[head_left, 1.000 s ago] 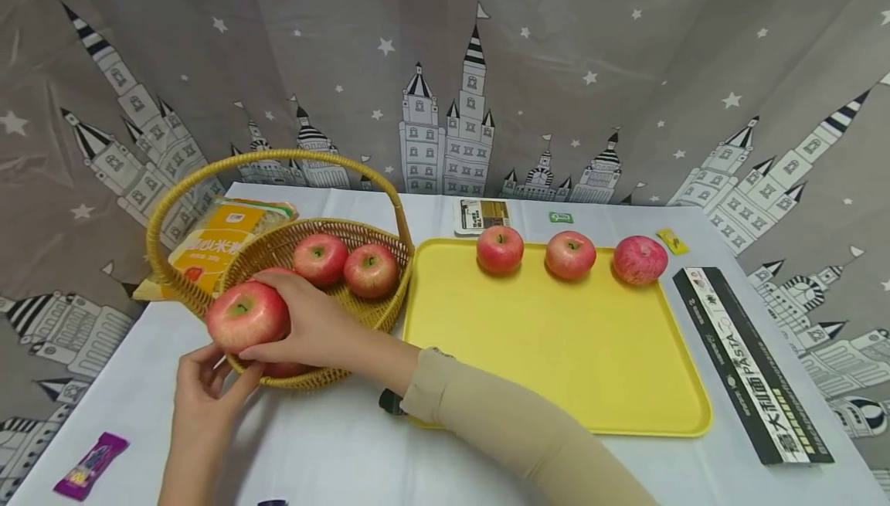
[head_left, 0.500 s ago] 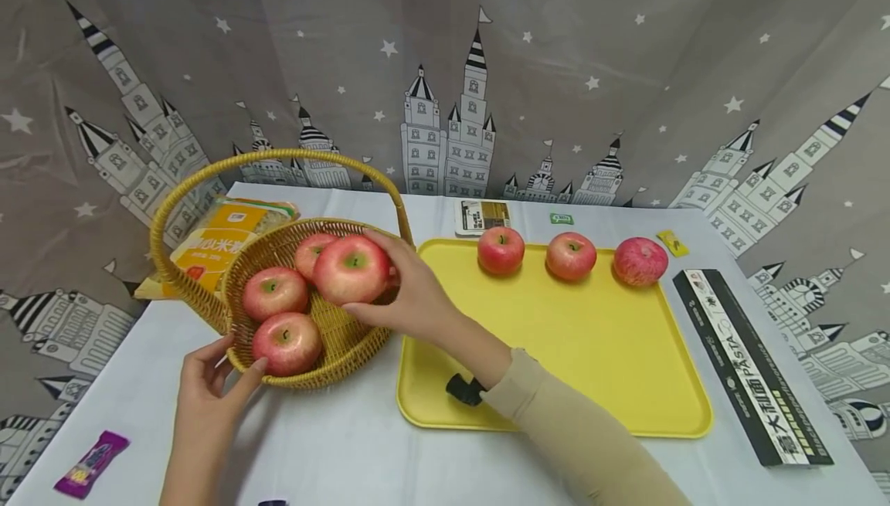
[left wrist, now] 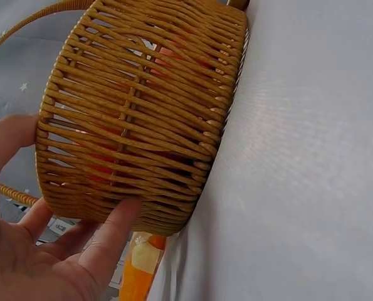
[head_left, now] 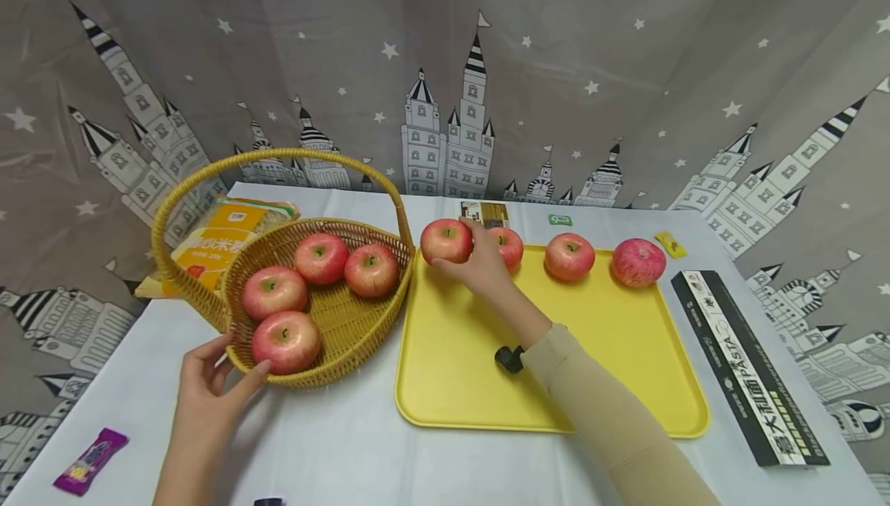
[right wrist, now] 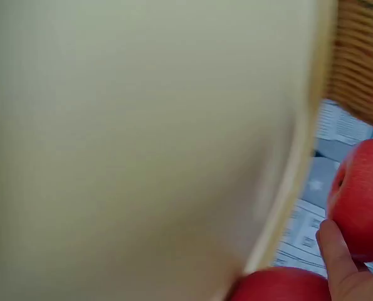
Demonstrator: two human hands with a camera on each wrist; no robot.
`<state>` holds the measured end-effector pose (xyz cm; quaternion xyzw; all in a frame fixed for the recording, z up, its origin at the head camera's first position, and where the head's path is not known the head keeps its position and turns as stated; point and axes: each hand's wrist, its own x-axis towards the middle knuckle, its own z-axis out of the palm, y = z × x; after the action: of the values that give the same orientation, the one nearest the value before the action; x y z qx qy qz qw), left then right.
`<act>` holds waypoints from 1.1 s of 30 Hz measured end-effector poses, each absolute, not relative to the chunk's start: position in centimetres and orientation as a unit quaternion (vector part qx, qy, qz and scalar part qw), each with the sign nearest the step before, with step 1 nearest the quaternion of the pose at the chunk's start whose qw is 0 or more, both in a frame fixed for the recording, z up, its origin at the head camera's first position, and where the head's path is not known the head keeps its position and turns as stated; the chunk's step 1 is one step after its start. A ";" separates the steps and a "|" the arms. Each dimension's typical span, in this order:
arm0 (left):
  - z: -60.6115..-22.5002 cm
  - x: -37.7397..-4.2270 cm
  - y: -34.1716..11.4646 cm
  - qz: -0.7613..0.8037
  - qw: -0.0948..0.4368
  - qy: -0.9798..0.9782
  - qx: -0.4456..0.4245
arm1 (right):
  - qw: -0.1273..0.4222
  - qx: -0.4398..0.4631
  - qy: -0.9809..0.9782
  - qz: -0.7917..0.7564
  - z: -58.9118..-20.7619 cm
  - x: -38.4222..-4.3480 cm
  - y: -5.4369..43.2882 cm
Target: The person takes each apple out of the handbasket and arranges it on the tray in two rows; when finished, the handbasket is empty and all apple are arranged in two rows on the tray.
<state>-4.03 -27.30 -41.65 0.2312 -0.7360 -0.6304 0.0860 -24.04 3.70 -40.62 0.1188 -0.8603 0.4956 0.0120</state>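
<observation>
A red apple (head_left: 446, 241) is gripped in my right hand (head_left: 483, 265), over the far left corner of the yellow tray (head_left: 542, 367). That apple (right wrist: 362, 197) also shows at the right of the right wrist view, with a fingertip against it. My left hand (head_left: 212, 386) holds the near left side of the wicker basket (head_left: 351, 355). In the left wrist view its fingers spread along the basket's woven wall (left wrist: 136, 119). Inside the basket lie several apples (head_left: 287, 342). Three apples stand along the tray's far edge: a left one (head_left: 510, 249) partly behind my right hand, a middle one (head_left: 569, 256) and a right one (head_left: 638, 262).
Behind the basket leans an orange food bag (head_left: 222, 239). A black pasta box (head_left: 751, 367) lies right of the tray. Small packets, one green (head_left: 560, 220), one yellow (head_left: 670, 243) and one purple (head_left: 91, 461), lie around. The basket's tall handle (head_left: 278, 154) arches overhead.
My right hand has carried the apple from the basket's near left, across the basket, to above the tray's far left corner. My left hand has stayed on the basket.
</observation>
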 end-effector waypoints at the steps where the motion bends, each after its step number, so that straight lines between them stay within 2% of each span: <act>1: -41.7 -4.0 -27.3 -0.631 0.084 -0.736 0.230 | 0.005 0.120 -0.869 0.480 -41.0 -24.3 3.6; 15: -41.7 -3.9 -27.4 -0.612 0.060 -0.750 0.242 | -0.051 0.136 -0.890 0.431 -42.3 -25.8 2.0; 17: -41.6 -4.0 -27.4 -0.613 0.061 -0.749 0.243 | -0.039 0.141 -0.891 0.430 -42.0 -25.5 1.9; 22: -41.5 -4.1 -27.3 -0.617 0.064 -0.747 0.240 | 0.053 0.184 -0.870 0.454 -39.9 -23.4 1.7; 24: -41.4 -4.1 -27.3 -0.619 0.065 -0.746 0.237 | 0.072 0.219 -0.848 0.476 -38.8 -22.1 1.6; 28: -41.4 -4.2 -27.3 -0.622 0.072 -0.744 0.233 | 0.035 0.282 -0.838 0.466 -36.8 -19.8 0.7; 33: -41.5 -4.0 -27.3 -0.631 0.078 -0.737 0.230 | -0.010 0.323 -0.891 0.319 -35.9 -19.1 -1.6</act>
<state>-3.98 -27.32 -41.54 0.2295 -0.7371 -0.6308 0.0778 -19.08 -1.64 -35.90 0.3225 -0.8912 0.3187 -0.0100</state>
